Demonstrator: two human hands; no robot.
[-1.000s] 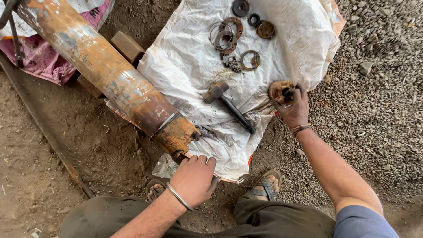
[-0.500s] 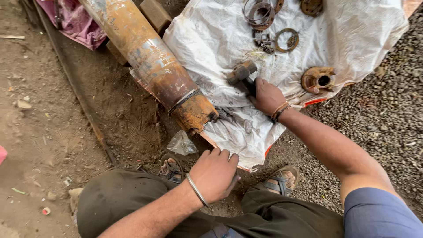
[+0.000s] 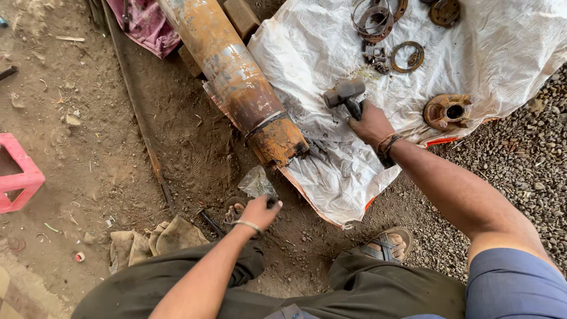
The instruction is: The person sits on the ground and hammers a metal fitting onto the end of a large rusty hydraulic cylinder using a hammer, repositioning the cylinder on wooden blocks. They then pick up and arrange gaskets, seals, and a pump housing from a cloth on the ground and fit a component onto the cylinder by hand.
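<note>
Right hand [image 3: 371, 123] gripping hammer [image 3: 345, 94], left hand [image 3: 260, 210] pinching small dark piece [image 3: 270, 202]

Rust-orange pipe [image 3: 236, 77], white sheet [image 3: 502, 53], pink stool [image 3: 20, 177], dark grey hammer [image 3: 345, 94]

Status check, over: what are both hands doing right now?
Right hand shut on dark metal hammer over white sheet. Left hand low by clear plastic scrap. Rusty steel cylinder lies between, untouched.

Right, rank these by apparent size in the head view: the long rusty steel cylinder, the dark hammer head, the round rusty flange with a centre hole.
1. Long rusty steel cylinder, clearly largest.
2. Round rusty flange.
3. Dark hammer head, only slightly smaller than the flange; that ranking is unsure.
</note>
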